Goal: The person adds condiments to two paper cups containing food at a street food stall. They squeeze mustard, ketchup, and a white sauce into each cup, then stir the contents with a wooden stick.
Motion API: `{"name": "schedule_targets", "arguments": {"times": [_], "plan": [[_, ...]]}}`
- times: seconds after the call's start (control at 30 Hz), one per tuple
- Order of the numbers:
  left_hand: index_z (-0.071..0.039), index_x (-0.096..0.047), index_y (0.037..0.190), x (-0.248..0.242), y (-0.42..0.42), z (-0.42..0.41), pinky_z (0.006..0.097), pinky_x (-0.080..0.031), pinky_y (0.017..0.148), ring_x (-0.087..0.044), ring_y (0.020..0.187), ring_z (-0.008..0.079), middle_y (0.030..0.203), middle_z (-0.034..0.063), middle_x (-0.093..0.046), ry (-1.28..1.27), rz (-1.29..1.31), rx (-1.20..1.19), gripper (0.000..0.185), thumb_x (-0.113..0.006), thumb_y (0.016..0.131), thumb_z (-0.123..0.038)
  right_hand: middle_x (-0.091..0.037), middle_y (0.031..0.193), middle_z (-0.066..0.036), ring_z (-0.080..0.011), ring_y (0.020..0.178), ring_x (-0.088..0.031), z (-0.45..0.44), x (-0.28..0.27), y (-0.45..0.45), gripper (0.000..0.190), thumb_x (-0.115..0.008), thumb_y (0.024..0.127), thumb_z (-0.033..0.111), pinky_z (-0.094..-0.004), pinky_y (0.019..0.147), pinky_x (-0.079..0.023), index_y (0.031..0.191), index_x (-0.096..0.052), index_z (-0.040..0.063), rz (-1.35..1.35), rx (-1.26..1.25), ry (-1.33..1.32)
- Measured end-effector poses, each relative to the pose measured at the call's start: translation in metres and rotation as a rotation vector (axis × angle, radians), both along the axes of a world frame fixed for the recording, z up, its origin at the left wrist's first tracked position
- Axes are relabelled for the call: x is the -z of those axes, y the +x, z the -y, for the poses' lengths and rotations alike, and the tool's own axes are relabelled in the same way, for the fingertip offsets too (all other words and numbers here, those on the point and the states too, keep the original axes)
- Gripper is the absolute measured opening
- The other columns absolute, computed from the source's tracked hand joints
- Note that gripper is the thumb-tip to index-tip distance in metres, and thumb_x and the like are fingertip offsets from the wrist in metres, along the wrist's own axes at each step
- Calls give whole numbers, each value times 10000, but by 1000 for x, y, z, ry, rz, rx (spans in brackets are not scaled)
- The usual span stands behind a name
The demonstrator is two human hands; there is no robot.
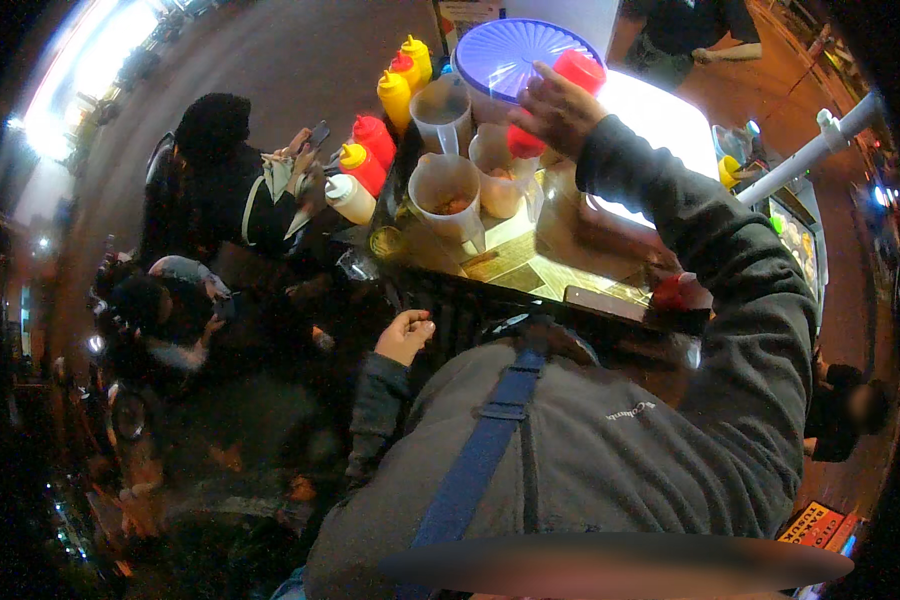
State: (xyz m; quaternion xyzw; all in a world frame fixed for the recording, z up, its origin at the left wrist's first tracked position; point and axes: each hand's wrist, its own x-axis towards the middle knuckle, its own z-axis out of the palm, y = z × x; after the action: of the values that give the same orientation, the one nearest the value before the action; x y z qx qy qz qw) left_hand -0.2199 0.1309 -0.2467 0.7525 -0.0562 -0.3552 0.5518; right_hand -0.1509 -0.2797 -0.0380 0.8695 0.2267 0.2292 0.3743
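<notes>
My right hand (559, 109) is over the back of the lit stall table, fingers bent, between a red lid (579, 71) and a lower red lid (525, 142). Whether it grips either is unclear. A large tub with a ribbed purple lid (521, 52) stands just behind the fingers. Left of and below this hand are clear plastic jugs, one (444, 191) with reddish-brown contents and another (499, 176) holding orange-brown food. My left hand (406, 336) hangs before the table's front edge, fingers curled, with nothing visible in it.
Yellow (394, 97), red (373, 139) and white (350, 199) squeeze bottles line the table's left side. A dark flat object (606, 301) lies at the front edge. One person (210, 172) sits left with a phone; others are nearby. A white pole (806, 154) slants at right.
</notes>
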Motion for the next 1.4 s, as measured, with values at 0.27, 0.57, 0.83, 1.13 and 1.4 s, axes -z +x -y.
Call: {"name": "schedule_targets", "arguments": {"times": [0.27,0.57,0.83,1.13,1.4], "plan": [[-22,-536,1210,8,4,-7,279,-513,747,-628,909,142,1065,68,-655,78,122,6,357,-617,926,-222,-632,1042,-71,-218,1094,-583,-31,-9,17,179,-517,844,182,-473,1178,-203,971,-633,132,145,-297,127],[2,-600,1147,18,3,-12,309,-465,891,-615,985,194,1065,114,-668,49,140,-52,430,-678,879,-325,-621,1045,-58,-249,1119,-570,-59,-1,34,484,-726,636,30,-439,1157,-282,1094,-618,147,68,-327,52],[-4,-584,1181,6,10,-14,311,-450,926,-611,1033,209,1112,121,-657,53,145,-26,426,-647,903,-320,-623,1036,-54,-252,1121,-572,-66,-14,25,506,-744,620,38,-448,1164,-267,1095,-603,143,23,-230,-95],[-24,-547,1218,-18,23,1,267,-498,751,-610,871,125,1059,55,-650,124,329,115,358,-598,936,-238,-640,1067,-66,-244,1122,-583,-69,-20,19,535,-758,624,37,-439,1140,-307,1126,-599,136,21,-259,4],[-40,-557,1216,-17,22,10,275,-501,763,-622,912,137,1075,47,-655,94,259,132,412,-642,919,-313,-606,1145,-51,-208,1153,-550,-63,-14,28,220,-562,769,196,-445,1166,-251,931,-690,120,209,-266,-278]]}}
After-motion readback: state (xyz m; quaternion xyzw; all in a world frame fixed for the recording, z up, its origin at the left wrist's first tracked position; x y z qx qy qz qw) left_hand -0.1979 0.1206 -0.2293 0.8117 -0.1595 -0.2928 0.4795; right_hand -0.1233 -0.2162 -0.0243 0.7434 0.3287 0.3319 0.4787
